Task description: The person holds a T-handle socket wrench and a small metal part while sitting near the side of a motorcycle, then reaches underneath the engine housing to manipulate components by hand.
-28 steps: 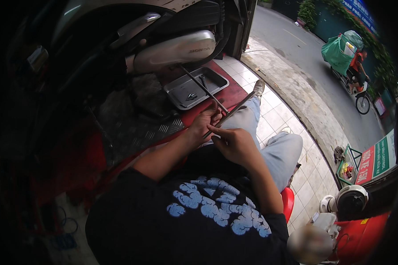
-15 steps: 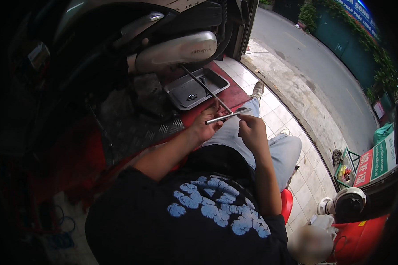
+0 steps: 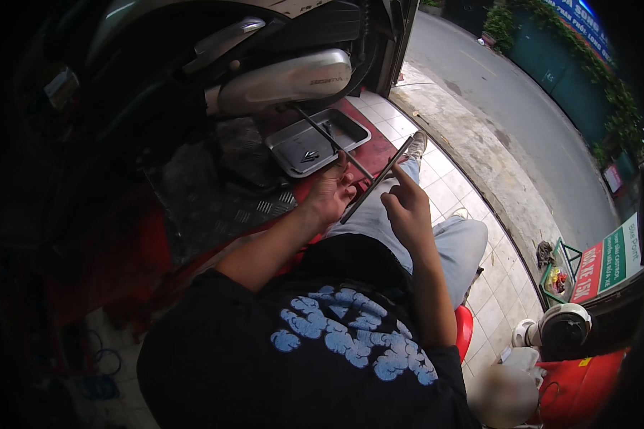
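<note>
A long steel T-handle wrench (image 3: 365, 194) slants from beneath the silver engine cover (image 3: 286, 84) of a scooter toward me. My left hand (image 3: 330, 194) is loosely curled around its shaft just below the crossbar. Against the upper part of the crossbar rests the index finger of my right hand (image 3: 408, 207); that finger is stretched out and the others are bent, not wrapped around the bar. The wrench's far end is hidden under the cover. Below the shaft lies a metal tray (image 3: 352, 127) with several dark bolts (image 3: 309, 157) in it.
The tray stands on a red surface (image 3: 379, 149) beside a dark tread-plate (image 3: 247, 214). White floor tiles (image 3: 436, 179) run along my right, by my outstretched leg. A red seat (image 3: 464, 332) is under me. At the lower right are a helmet (image 3: 565, 332) and a red container (image 3: 583, 390).
The wrench's crossbar has turned counterclockwise, from nearly level to steeply slanted. My right index finger has straightened along with it. My left hand has stayed by the shaft.
</note>
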Available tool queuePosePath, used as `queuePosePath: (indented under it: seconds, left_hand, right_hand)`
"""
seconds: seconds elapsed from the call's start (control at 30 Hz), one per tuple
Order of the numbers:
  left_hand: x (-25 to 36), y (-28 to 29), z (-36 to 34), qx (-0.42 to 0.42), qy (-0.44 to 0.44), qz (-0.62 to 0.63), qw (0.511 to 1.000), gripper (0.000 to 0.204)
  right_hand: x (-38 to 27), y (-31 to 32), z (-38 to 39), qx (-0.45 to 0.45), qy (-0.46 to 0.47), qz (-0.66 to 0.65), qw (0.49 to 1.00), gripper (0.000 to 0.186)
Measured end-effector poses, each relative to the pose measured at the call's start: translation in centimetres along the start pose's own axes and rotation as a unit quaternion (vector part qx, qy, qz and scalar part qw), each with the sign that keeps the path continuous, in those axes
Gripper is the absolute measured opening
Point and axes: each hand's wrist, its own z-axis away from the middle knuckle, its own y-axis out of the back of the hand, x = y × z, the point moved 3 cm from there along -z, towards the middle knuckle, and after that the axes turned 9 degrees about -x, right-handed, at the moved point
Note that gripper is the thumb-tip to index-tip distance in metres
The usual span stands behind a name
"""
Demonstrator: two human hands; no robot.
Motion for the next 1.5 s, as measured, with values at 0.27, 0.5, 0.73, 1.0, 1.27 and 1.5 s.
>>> queuePosePath:
  seconds: [0.27,0.5,0.73,1.0,1.27,1.5]
  left_hand:
    - [0.3,0.2,-0.4,0.018,0.003,0.013,1.0,0.034]
    - [0.8,0.9,-1.0,0.011,0.0,0.015,1.0,0.033]
    - [1.5,1.0,-1.1,0.018,-0.017,0.026,0.999,0.035]
    - [1.8,1.1,-1.1,0.041,-0.024,0.021,0.999,0.034]
    - [1.0,1.5,-1.0,0.068,0.007,-0.006,0.998,0.031]
    - [4.4,5.2,-3.8,0.125,-0.04,-0.178,0.975,0.027]
  right_hand:
    - [1.7,0.0,0.2,-0.05,-0.068,0.163,0.983,0.053]
    - [-0.7,-1.1,0.9,-0.152,-0.038,0.157,0.975,0.057]
    - [-1.8,-1.3,1.1,-0.057,0.008,0.031,0.998,0.05]
    - [2.6,0.0,0.2,0.004,-0.057,-0.019,0.998,0.057]
    - [4.1,-1.8,-1.5,0.07,0.088,0.123,0.986,0.038]
    - [6.9,-0.6,-1.0,0.149,0.006,-0.284,0.947,0.039]
